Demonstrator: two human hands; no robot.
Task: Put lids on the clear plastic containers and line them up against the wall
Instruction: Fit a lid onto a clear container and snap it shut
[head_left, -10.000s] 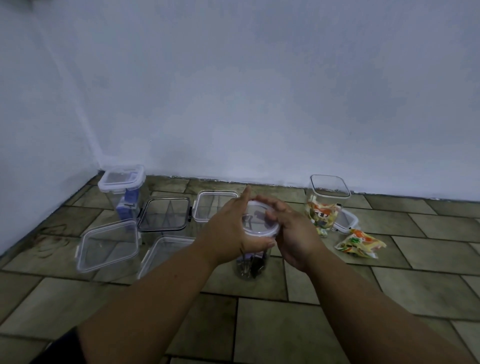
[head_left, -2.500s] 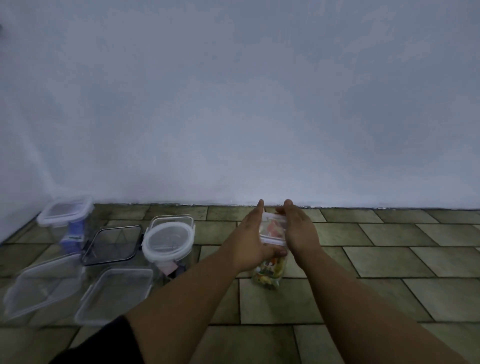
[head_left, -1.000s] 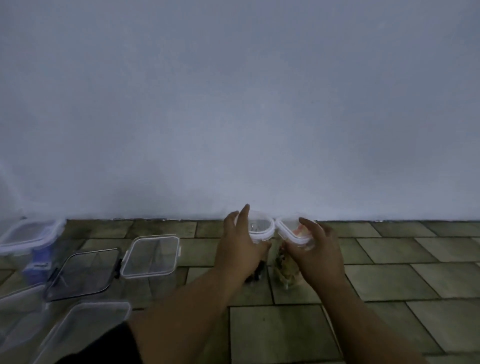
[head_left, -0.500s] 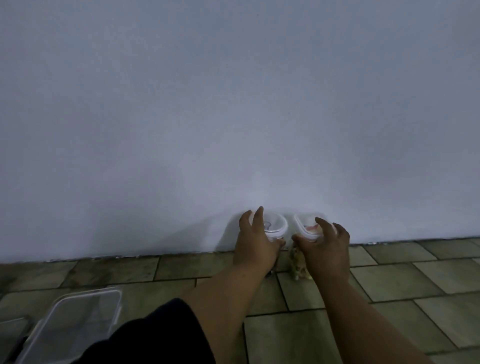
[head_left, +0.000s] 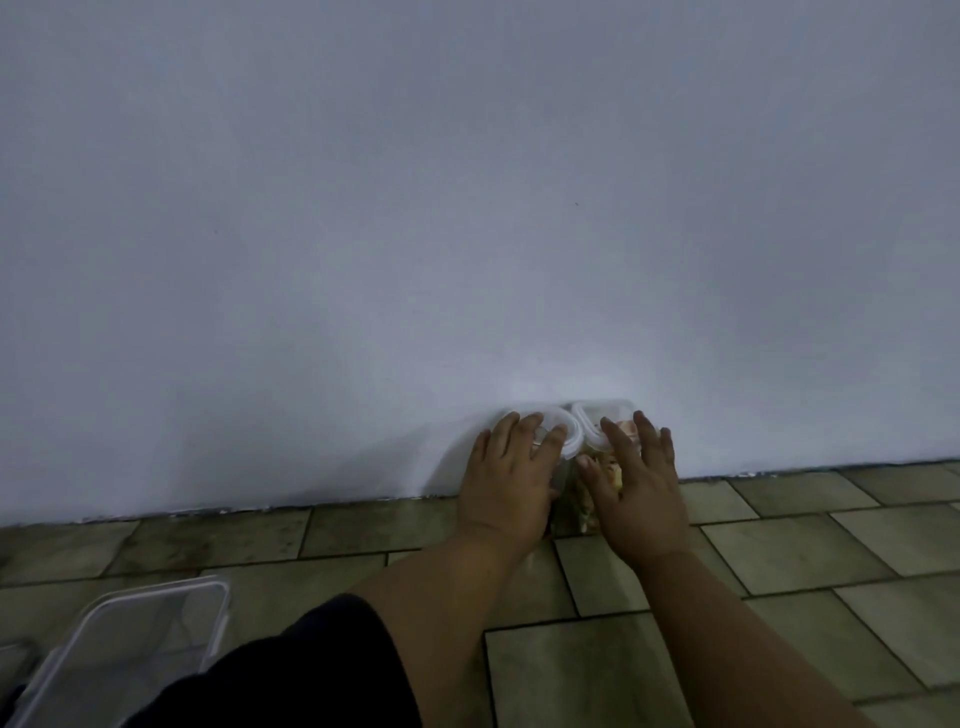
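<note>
My left hand lies flat-fingered over the round-lidded container. The fingers are spread and straight across its white-rimmed lid, pressing rather than curling round it. My right hand does the same on the square-lidded container, fingers extended over the near edge of the lid and the palm against its front face (I cannot see either thumb's contact clearly). Both containers are clear plastic, upright and lidded. They stand side by side with their lid rims touching, and their backs are against the pale wall where it meets the floor. Colourful contents show through the clear side in the gap between my hands. The wall's foot runs bare to either side of the pair, with tiled floor open in front and to the right. At the lower left, well apart from the pair, is an open container with a clear rectangular rim. My dark sleeve sits just beside it.
</note>
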